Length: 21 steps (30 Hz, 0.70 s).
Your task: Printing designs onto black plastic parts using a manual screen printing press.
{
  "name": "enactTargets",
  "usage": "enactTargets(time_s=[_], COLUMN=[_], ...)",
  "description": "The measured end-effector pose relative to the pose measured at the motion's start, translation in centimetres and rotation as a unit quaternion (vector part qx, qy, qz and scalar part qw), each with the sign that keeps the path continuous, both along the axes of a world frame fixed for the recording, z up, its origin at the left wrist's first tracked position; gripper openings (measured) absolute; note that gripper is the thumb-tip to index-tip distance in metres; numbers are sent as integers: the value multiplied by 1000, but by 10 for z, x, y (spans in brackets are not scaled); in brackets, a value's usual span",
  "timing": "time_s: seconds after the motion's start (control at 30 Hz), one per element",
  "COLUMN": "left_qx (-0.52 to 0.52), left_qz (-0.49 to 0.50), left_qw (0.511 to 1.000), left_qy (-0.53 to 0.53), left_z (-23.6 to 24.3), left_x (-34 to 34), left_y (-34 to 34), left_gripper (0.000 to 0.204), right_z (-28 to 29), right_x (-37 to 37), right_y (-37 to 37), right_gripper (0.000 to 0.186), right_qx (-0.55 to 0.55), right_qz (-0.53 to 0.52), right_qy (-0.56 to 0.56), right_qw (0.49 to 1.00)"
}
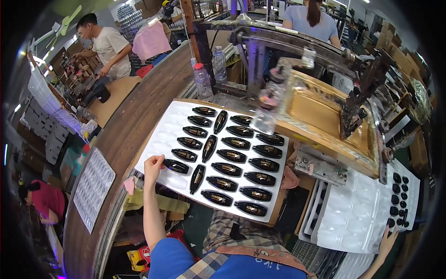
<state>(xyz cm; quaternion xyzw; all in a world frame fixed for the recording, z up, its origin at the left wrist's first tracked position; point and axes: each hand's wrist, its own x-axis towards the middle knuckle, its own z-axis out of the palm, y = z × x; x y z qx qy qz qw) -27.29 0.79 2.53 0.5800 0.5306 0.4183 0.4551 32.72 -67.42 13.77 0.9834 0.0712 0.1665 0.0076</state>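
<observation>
A white moulded tray (174, 186) lies before me with rows of glossy black tapered bottles (226, 169) in its hollows, gold print facing up. My left hand (153, 168) is at the tray's left side, thumb and fingers closed at the end of one black bottle (175, 166). Far to the right, my right hand (387, 239) stretches to a second white tray (350, 218), where small black pieces (396, 200) stand in rows at the far end. Its fingers are apart, with the tips at the nearest black piece (390, 222); contact is hard to make out.
A printing machine with a wooden-framed screen (330, 118) overhangs between the two trays. Two clear bottles (202, 81) stand by its post. Along the left curves a brown conveyor belt (132, 109), carrying another moulded tray (94, 188). Other people (109, 49) work beyond.
</observation>
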Motion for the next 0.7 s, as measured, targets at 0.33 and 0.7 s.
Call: enactTargets(time_s=[0.33, 0.7], left_qx=[116, 444], left_qz=[67, -308], left_qw=[917, 833], left_qy=[375, 119], left_z=[6, 92], left_x=[32, 335], left_y=[-2, -77], left_gripper=[25, 34], right_z=[-11, 53], right_x=[-26, -79], right_y=[-66, 168], right_gripper=[43, 38], right_qx=[95, 495], right_qz=[14, 308], right_qy=[38, 133], right_qw=[995, 802])
